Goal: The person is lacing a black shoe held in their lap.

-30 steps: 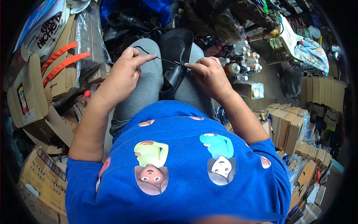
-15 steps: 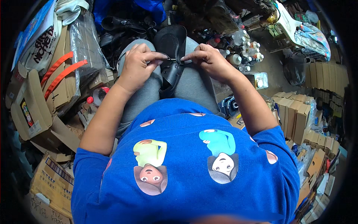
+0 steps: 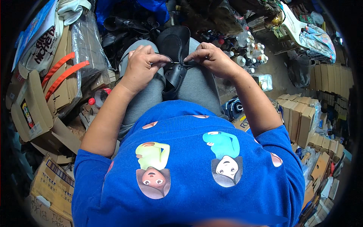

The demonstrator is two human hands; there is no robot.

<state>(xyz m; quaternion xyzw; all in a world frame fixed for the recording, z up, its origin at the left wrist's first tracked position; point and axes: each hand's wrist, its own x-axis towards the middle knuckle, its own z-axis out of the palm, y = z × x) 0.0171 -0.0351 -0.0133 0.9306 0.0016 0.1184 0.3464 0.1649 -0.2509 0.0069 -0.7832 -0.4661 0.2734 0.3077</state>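
Observation:
A black leather shoe (image 3: pixel 174 77) lies between my thighs, its heel toward my belly and a broad flat black part (image 3: pixel 173 39) toward the far side. Over its opening runs a thin black lace (image 3: pixel 174 62). My left hand (image 3: pixel 143 65) pinches the lace at the shoe's left edge, thumb and forefinger pressed together. At the right edge, my right hand (image 3: pixel 211 58) is closed in a pinch on the other end. Fingertips hide part of the lace, and a small bright glint shows on it near the right fingers.
Beyond my knees lie several black shoes (image 3: pixel 126 28) and a blue plastic bag (image 3: pixel 151 11). Several bottles (image 3: pixel 247 51) stand at the right. Flattened cardboard and an open carton (image 3: pixel 32 106) are at the left, with two orange strips (image 3: pixel 66 77). Stacked cardboard boxes (image 3: pixel 298 117) line the right side.
My right hand has shifted very slightly left, and the lace between the hands sits a touch lower. Both pinches remain closed; the shoe has barely moved.

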